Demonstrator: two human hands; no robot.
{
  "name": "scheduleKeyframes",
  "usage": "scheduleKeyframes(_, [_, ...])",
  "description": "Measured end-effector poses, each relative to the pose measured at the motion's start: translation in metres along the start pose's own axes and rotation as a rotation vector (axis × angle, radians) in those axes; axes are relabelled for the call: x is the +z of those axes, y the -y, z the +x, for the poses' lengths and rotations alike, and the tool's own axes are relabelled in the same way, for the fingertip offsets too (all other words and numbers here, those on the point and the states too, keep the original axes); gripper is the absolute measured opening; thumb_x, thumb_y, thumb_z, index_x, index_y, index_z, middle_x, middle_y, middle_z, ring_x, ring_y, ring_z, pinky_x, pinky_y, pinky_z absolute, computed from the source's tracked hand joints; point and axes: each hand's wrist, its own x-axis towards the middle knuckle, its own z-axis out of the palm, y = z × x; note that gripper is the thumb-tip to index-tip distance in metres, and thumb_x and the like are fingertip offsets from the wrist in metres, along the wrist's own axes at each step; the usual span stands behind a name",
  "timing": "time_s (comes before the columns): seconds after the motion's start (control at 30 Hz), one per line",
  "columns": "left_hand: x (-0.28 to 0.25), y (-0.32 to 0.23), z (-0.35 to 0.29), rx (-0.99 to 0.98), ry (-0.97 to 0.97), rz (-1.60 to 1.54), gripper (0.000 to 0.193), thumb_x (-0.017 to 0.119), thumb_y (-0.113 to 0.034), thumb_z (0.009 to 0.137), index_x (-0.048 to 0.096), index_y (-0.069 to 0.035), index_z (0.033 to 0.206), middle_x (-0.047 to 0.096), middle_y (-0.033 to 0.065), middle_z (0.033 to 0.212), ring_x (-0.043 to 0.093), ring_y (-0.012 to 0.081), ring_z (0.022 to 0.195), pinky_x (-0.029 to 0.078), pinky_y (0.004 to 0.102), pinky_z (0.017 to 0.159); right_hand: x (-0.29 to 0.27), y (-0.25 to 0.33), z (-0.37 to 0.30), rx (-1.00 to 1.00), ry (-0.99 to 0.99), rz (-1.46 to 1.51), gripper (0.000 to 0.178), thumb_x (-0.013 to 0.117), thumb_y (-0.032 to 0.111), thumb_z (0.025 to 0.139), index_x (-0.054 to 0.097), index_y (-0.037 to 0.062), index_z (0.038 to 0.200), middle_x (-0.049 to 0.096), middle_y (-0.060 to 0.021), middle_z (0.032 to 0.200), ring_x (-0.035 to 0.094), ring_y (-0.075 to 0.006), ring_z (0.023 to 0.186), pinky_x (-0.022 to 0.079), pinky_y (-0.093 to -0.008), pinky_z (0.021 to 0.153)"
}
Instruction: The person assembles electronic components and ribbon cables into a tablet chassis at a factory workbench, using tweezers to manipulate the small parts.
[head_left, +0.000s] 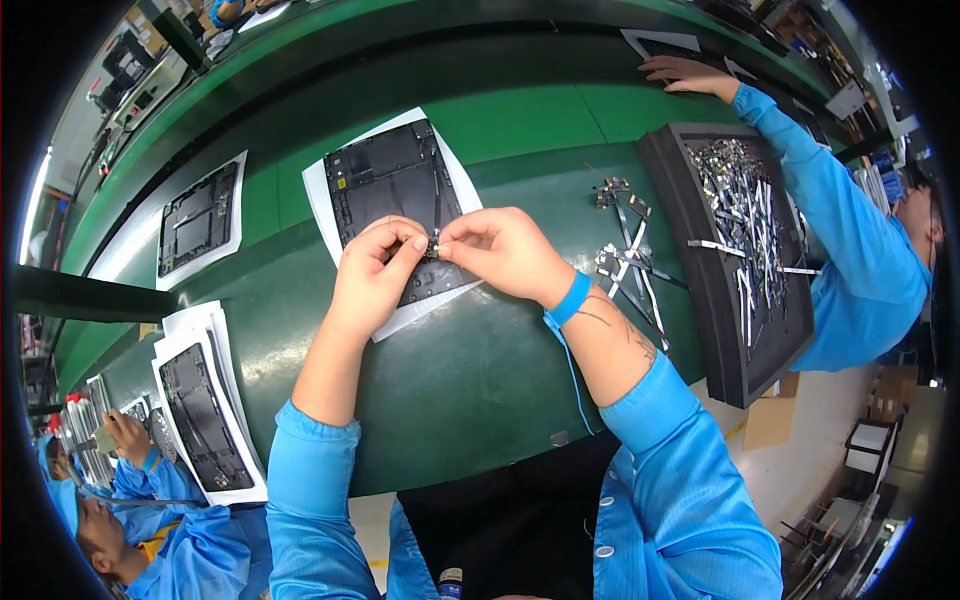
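Note:
In front of me a black tablet housing (390, 185) lies on white sheets (322, 205) on the green bench. A thin flex cable (437, 195) runs down its right side to a small connector end between my fingertips. My left hand (378, 268) is closed in a pinch at the left of that end; what its fingertips hold is hidden. From the right, my right hand (505, 252) pinches the cable's connector end between thumb and forefinger. A blue wrist strap (570, 300) with a cord circles my right wrist.
Loose flex cables (630, 260) lie right of the housing. Beyond them stands a black foam tray (690, 270) heaped with more cables. Other housings lie on paper at the left (200, 222) and lower left (205, 415). Co-workers sit at both sides; one's hand (690, 75) reaches across the far right.

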Motion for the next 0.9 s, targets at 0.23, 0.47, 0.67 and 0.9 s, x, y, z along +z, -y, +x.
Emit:
scheduleKeyframes(0.23, [0.000, 0.004, 0.001, -0.021, -0.005, -0.040, 0.008, 0.074, -0.003, 0.105, 0.076, 0.003, 0.101, 0.075, 0.0060, 0.105, 0.066, 0.0141, 0.095, 0.053, 0.0287, 0.087, -0.001, -0.002, 0.002, -0.019, -0.011, -0.011, 0.015, 0.082, 0.012, 0.100, 0.082, -0.0017, 0.107, 0.080, -0.0048, 0.088, 0.071, -0.0073, 0.080, 0.058, -0.0264, 0.074])
scheduleKeyframes(0.47, [0.001, 0.006, 0.003, -0.034, -0.011, -0.053, 0.009, 0.073, -0.003, 0.105, 0.078, 0.004, 0.101, 0.076, 0.0063, 0.106, 0.067, 0.0139, 0.097, 0.054, 0.0285, 0.089, -0.002, -0.003, 0.003, -0.025, -0.033, -0.021, 0.016, 0.083, 0.012, 0.099, 0.082, -0.0015, 0.107, 0.080, -0.0050, 0.087, 0.071, -0.0078, 0.078, 0.058, -0.0266, 0.073])
scheduleKeyframes(0.67, [-0.001, 0.004, 0.004, -0.076, -0.005, -0.081, 0.011, 0.073, -0.004, 0.106, 0.078, 0.005, 0.100, 0.077, 0.0055, 0.108, 0.069, 0.0114, 0.098, 0.055, 0.0274, 0.090, 0.000, 0.000, 0.002, 0.030, -0.026, -0.075, 0.014, 0.080, 0.005, 0.102, 0.080, -0.0040, 0.112, 0.081, -0.0044, 0.099, 0.074, -0.0087, 0.092, 0.060, -0.0265, 0.083])
scheduleKeyframes(0.9, [0.006, -0.001, 0.001, -0.045, -0.064, 0.024, 0.010, 0.074, -0.005, 0.105, 0.078, 0.003, 0.100, 0.076, 0.0055, 0.106, 0.067, 0.0110, 0.093, 0.054, 0.0267, 0.086, 0.005, 0.004, 0.002, -0.032, -0.089, -0.070, 0.015, 0.083, 0.010, 0.099, 0.080, -0.0007, 0.109, 0.076, -0.0012, 0.087, 0.066, -0.0058, 0.076, 0.054, -0.0251, 0.071])
